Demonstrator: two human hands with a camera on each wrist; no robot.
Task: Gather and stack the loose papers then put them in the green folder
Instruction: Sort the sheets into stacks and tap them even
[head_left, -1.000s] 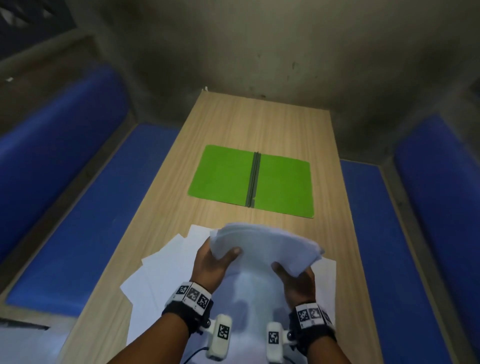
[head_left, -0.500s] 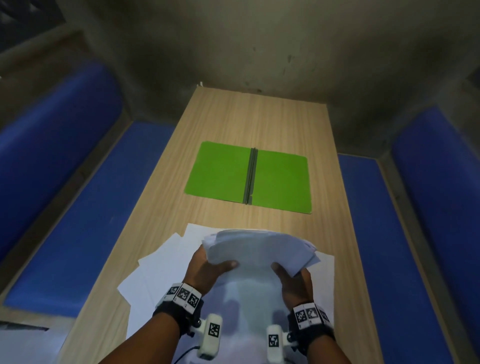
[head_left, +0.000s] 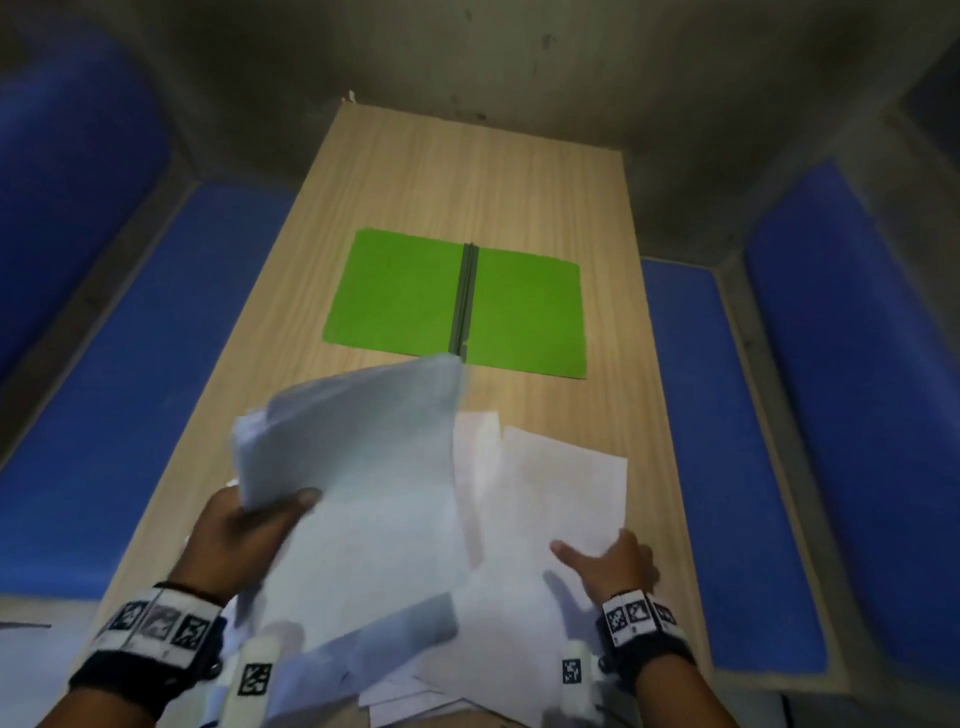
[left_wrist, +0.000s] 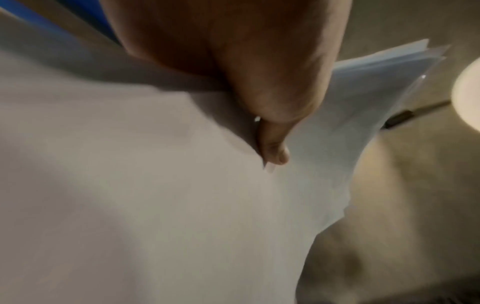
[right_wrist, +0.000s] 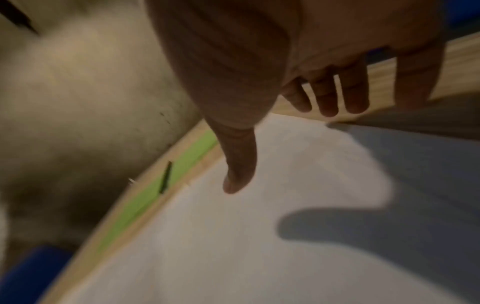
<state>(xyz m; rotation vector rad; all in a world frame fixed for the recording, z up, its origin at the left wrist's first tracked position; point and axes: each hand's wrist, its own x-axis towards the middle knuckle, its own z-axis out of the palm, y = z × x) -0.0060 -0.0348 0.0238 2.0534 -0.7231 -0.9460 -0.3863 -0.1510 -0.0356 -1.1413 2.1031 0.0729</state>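
Left hand: one left hand grips a thick sheaf of white paper sheets at its left edge, thumb on top, fingers hidden beneath; the sheaf is lifted and tilted above the table.
Right hand: one right hand has its fingers spread and straight, holding nothing, low over the loose white paper sheets; contact cannot be told.
Loose sheets: several, overlapping at the near end; blur prevents an exact count.
Surface: one long light wood-grain table running away from the person.
Folder: one flat green folder with a dark centre spine lies open beyond the papers at mid-table, no paper inside it.
Seats: two blue padded benches, a left blue padded bench and a right blue padded bench, flanking the table.
Room: a grey stained concrete wall at the far end.
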